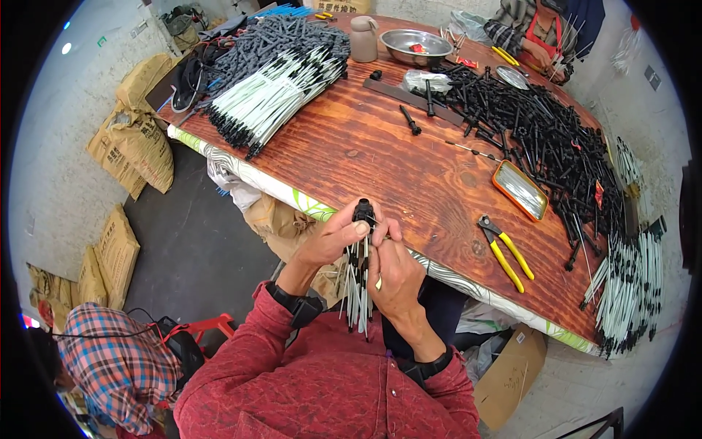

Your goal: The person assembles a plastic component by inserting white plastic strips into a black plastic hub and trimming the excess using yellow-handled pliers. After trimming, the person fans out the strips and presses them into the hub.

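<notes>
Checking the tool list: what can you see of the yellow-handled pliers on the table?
The pliers have a dark, metal-looking head and two yellow handles, plastic or rubber by their look. They lie on the reddish-brown wooden table, to the right of the right hand, head angled inward over the wood, handles spread toward the near edge. No hand touches them. Jaw detail is too small to tell.

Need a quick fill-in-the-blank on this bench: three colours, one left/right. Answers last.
1. The left hand holds a part coloured ____, with white rods hanging below.
2. The pliers nearest the right hand have ____ handles.
3. The tray has a rim coloured ____.
4. From the wearer's view, the metal bowl stands just to the ____ of the flask.

Missing words: black; yellow; orange; right.
</notes>
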`<state>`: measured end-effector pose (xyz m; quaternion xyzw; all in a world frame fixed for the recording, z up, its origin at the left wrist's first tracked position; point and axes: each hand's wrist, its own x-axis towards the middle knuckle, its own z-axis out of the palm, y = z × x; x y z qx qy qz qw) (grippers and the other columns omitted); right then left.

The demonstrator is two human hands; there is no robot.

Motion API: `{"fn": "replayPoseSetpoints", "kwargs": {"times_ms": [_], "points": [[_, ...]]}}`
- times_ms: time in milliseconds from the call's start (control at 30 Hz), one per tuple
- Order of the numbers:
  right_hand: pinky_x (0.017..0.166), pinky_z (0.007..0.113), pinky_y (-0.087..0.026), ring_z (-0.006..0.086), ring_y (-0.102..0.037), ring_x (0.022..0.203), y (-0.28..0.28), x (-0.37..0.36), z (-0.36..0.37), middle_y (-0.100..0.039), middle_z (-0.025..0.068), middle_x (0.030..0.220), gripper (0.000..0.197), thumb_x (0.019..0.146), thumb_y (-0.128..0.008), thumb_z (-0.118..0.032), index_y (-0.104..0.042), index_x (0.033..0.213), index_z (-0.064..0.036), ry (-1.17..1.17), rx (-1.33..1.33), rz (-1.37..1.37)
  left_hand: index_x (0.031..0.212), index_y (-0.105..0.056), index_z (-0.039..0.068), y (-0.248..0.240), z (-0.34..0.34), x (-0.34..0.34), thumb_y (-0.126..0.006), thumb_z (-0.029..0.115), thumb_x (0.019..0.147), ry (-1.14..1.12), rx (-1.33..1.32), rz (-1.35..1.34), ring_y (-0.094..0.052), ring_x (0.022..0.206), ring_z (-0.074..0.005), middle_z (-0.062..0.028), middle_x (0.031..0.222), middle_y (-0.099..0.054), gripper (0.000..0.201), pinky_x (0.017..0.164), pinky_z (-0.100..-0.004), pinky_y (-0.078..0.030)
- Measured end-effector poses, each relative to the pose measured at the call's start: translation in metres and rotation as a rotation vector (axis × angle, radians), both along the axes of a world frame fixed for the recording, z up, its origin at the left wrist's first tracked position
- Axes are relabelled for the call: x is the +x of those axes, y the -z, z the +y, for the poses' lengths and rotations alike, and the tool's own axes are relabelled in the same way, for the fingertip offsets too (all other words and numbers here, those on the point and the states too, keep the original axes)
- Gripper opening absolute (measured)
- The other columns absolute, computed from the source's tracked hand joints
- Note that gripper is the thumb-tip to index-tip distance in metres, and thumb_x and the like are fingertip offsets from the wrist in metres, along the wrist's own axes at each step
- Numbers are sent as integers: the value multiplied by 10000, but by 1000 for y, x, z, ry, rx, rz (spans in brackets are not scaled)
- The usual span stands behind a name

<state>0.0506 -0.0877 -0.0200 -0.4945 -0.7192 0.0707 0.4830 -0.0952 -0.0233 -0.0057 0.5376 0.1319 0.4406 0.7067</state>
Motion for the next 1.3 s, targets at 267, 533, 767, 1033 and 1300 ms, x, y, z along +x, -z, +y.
{"fn": "replayPoseSetpoints", "kwargs": {"times_ms": [267,533,767,1033,1300], "points": [[553,440,-467,356,-610,649,-6,22,-10,-585,159,736,97,864,-646,-53,-608,947,-19,-68,-72,41,1108,-490,55,-9,-3,6,-561,315,1004,61,90,102,-576,1111,-299,-75,921,-574,289,984,-459,-425],[565,456,-475,373,-619,663,-6,36,-14,-592,163,726,139,871,-628,-56,-615,1002,-9,-103,-151,56,1153,-491,49,-10,-4,11,-557,268,1002,102,93,182,-573,1160,-315,-107,992,-622,273,1010,-478,-424],[565,464,-477,390,-619,667,-7,42,-13,-599,175,746,129,885,-614,-63,-620,1008,-26,-148,-190,83,1150,-492,49,-15,-5,15,-554,256,1000,133,108,184,-575,1160,-314,-93,981,-615,263,1007,-477,-425],[587,448,-488,394,-634,701,-9,41,-11,-623,174,794,74,904,-635,-75,-639,965,-35,-109,-215,156,1109,-490,58,-17,-7,21,-553,249,998,100,71,162,-565,1135,-290,-72,938,-584,229,978,-450,-424],[622,350,-500,272,-648,724,-2,66,-12,-622,150,813,82,893,-681,-60,-657,918,15,-173,-342,287,1097,-483,65,-11,-3,25,-581,256,989,127,47,146,-539,1047,-238,-59,939,-542,240,921,-415,-419]]}}
